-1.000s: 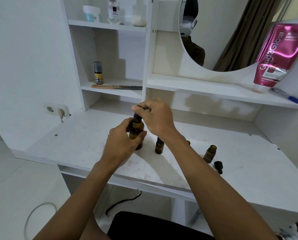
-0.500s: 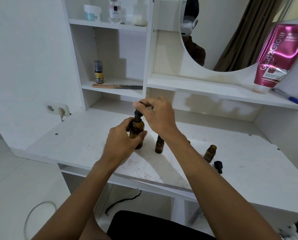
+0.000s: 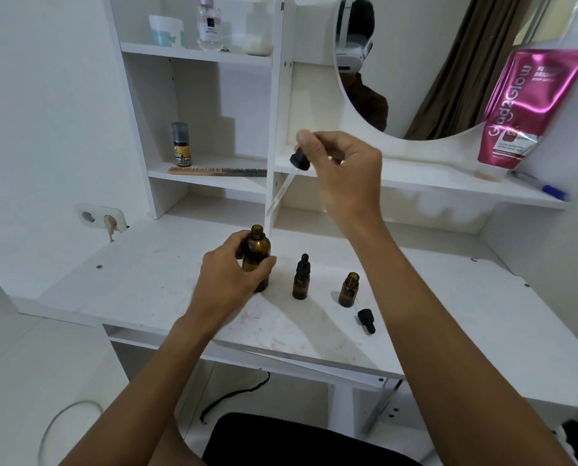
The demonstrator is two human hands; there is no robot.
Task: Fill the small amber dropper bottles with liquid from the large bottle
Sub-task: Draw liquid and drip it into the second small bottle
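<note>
On the scuffed white desk (image 3: 449,314), right of the large amber glass bottle (image 3: 256,253) gripped upright by the left hand (image 3: 228,274), sit a loose black cap (image 3: 366,320), an open small bottle (image 3: 349,290) and a capped small bottle (image 3: 301,279); above it the right hand (image 3: 344,173) pinches a clear pipette (image 3: 279,193), beyond it leans a glossy pink "Glad2Glow" tube (image 3: 529,109)

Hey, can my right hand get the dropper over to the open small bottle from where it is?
Probably yes. The right hand holds the dropper in the air, and the open small amber bottle stands uncapped lower down, apart from the capped small bottle. Nothing stands between them.
</note>
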